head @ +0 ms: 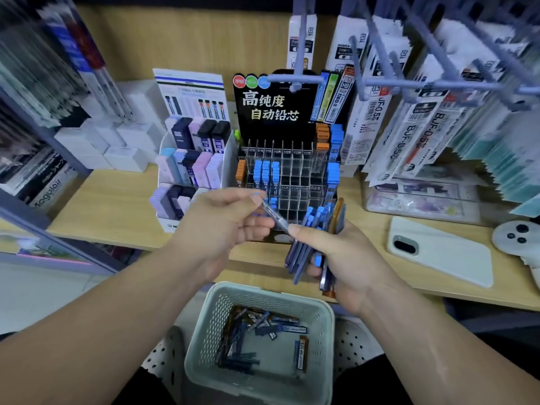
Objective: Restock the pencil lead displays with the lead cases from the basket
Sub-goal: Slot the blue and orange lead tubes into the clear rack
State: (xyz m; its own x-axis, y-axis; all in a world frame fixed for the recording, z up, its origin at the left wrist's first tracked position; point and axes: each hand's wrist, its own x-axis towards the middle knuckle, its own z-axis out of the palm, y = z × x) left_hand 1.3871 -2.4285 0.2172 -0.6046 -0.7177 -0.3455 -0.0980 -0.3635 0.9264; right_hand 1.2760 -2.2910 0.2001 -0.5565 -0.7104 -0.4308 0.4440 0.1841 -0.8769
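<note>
A black lead display [287, 171] with a clear grid of slots stands on the wooden shelf; some slots hold blue-capped and orange-capped lead cases. My right hand [342, 258] grips a fanned bundle of lead cases [314, 229], mostly blue, some brown, in front of the display. My left hand [228, 220] pinches one blue-capped clear lead case [273, 214] whose other end touches my right thumb. Below, a pale green basket [204, 331] holds several more dark blue and brown lead cases [257, 340].
A white display [193, 168] of pastel and dark lead boxes stands left of the black one. A white phone [441, 249] and a grey device [517, 236] lie on the shelf to the right. Hanging refill packs [409, 124] on grey pegs crowd the upper right.
</note>
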